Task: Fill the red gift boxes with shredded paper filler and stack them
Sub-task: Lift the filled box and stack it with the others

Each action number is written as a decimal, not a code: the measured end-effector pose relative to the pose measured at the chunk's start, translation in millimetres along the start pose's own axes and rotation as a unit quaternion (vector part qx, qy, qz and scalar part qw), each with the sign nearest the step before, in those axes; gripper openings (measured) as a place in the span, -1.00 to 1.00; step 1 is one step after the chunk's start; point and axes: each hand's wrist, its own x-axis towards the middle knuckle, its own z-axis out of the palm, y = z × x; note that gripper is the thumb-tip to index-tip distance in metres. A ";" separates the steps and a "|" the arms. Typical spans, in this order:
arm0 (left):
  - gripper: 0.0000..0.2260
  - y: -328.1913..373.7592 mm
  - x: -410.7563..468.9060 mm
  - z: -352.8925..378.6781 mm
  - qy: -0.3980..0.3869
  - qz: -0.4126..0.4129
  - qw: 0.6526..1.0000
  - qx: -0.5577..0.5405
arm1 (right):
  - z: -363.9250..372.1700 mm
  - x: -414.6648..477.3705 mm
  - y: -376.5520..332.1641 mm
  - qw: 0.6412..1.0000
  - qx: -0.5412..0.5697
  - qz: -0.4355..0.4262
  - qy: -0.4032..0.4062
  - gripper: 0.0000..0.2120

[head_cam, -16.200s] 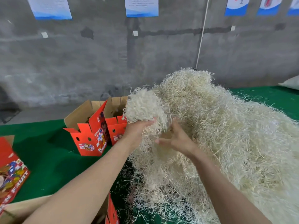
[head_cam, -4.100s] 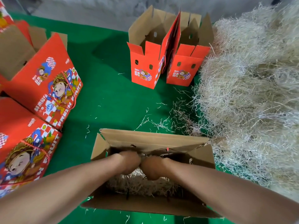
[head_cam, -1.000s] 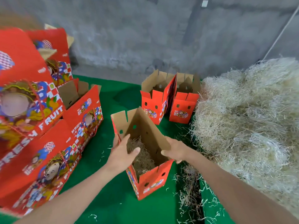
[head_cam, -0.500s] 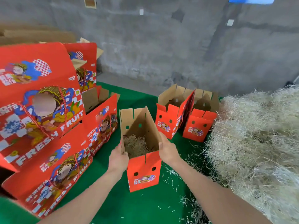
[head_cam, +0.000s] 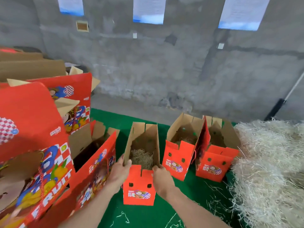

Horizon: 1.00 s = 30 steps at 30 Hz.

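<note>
From the head camera, a small red cardboard gift box with an open top [head_cam: 139, 186] stands upright in the middle of the green cloth-covered table [head_cam: 189, 203], held between both hands. The left hand [head_cam: 119, 171] grips the box's left wall, its thumb hooked over the edge of the raised brown flap. The right hand [head_cam: 162, 176] grips the right wall near the rim, fingers curled round the side. I cannot tell whether the box's base rests on the cloth or hangs just above it. Inside the box lies a wad of pale tan shredded paper filler [head_cam: 142, 157], sitting low, well under the tall brown flaps.

Just behind and to the right stand two more open red boxes side by side and touching, the nearer one [head_cam: 176, 160] and the farther one [head_cam: 213, 163], each with flaps up and dark filler faintly visible inside. The farther one stands against a big heap of straw-coloured shredded paper [head_cam: 269, 170] that fills the right side of the table. Loose strands [head_cam: 213, 199] are scattered on the cloth beside the heap.

On the left rises a stack of larger red printed gift boxes [head_cam: 32, 129] laid on their sides, lettered "FRUIT". The lowest box on its right edge [head_cam: 97, 162] lies with its open mouth upward, just beside the left hand.

Behind the table is a grey concrete wall [head_cam: 164, 71] with white-and-blue paper notices [head_cam: 148, 9] fixed near the top.
</note>
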 end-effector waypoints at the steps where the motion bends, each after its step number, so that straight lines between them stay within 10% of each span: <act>1: -0.55 8.0 18.2 5.0 0.038 0.022 0.998 0.039 | 0.6 16.3 -2.3 1.000 -0.026 0.001 0.006 -0.71; 8: -0.62 35.2 124.6 24.3 0.084 0.008 0.987 0.137 | -10.6 116.9 6.3 0.957 -0.289 -0.033 0.025 -0.54; 18: -0.75 75.4 167.5 99.2 -0.047 0.026 0.996 0.071 | -44.5 137.6 90.3 0.924 -0.377 -0.047 0.038 -0.70; 25: -0.63 82.2 155.2 138.7 0.037 0.061 0.992 0.108 | -55.8 111.0 145.1 0.964 -0.206 0.063 0.157 -0.53; 30: -0.39 53.2 120.8 160.1 0.087 0.183 0.979 0.020 | -39.8 115.8 144.8 0.987 -0.099 0.100 0.082 -0.31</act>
